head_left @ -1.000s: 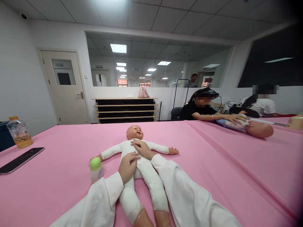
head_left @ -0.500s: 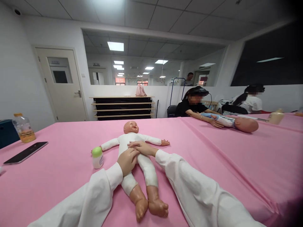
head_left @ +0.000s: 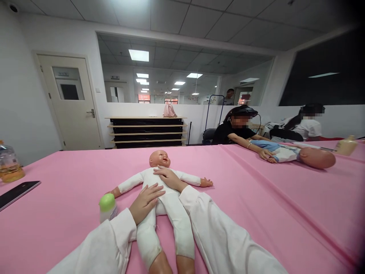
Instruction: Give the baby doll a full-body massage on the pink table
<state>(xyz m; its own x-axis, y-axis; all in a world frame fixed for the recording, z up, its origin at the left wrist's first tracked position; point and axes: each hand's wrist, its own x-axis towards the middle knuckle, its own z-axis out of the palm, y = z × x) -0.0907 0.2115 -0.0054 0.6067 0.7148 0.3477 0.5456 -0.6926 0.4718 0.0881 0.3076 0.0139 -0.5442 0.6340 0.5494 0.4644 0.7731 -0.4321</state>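
Note:
On its back lies a baby doll (head_left: 171, 211) with a white cloth body, its head toward the far edge of the pink-covered table (head_left: 245, 213). My right hand (head_left: 170, 178) rests flat on the doll's chest, fingers stretched out. Lower down, my left hand (head_left: 146, 202) lies on the doll's belly and hip with its fingers spread. Neither hand grips anything. A small white bottle with a green cap (head_left: 107, 207) stands left of my left hand, close to the doll's arm; my sleeve is near its base. The doll's feet are cut off by the picture's lower edge.
At far left are a phone (head_left: 18, 194) and a bottle of amber liquid (head_left: 10, 163). Across the table at right, a person in black (head_left: 234, 131) handles another doll (head_left: 316, 156). A cream-coloured bottle (head_left: 345, 145) stands behind that doll.
My right hand has slid up to the doll's chest, and my hands have moved apart. My left fingers have spread. The view has come closer to the doll; the other doll has shifted right.

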